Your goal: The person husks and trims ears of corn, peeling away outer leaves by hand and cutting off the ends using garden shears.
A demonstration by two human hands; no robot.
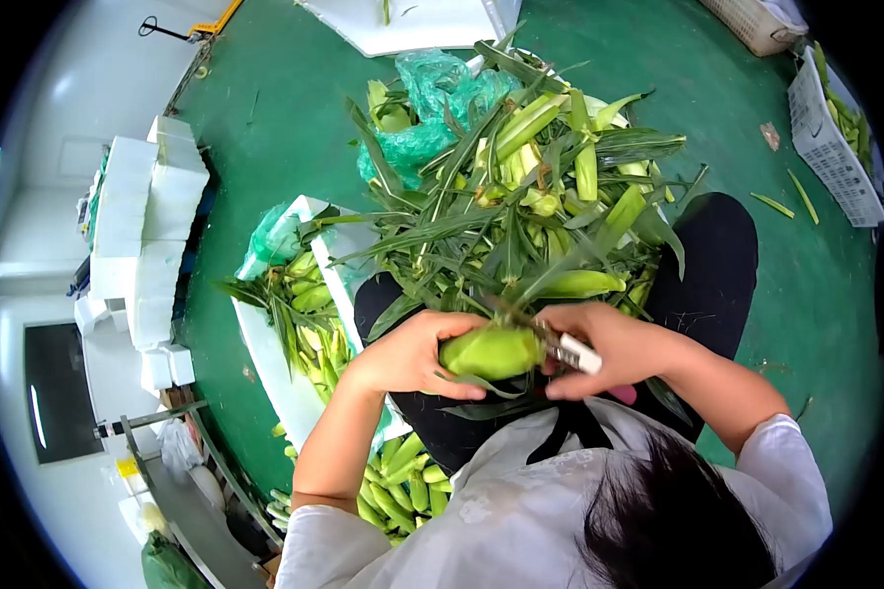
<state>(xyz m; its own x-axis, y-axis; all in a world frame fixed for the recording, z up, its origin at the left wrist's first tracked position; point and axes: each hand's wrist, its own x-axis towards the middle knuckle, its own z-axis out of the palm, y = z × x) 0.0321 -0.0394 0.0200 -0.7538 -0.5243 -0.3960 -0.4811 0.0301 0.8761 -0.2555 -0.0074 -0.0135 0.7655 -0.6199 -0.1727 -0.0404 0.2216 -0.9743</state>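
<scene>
An ear of corn in its green husk (491, 353) lies across my lap, gripped around one end by my left hand (417, 353). My right hand (599, 344) is closed at the ear's other end on what looks like a knife (578, 353), with a white end and a dark, blurred blade over the husk. A loose husk leaf hangs below the ear. Just beyond both hands rises a big heap of corn leaves and husks (521, 226), with green plastic (432, 108) among it.
To my left stands a white foam box (265, 344) holding unpeeled corn. Several husked ears (398, 486) lie on the floor beside me. White crates (835, 137) are at the right, foam boxes (133, 196) at the far left. Husk scraps (803, 196) dot the green floor.
</scene>
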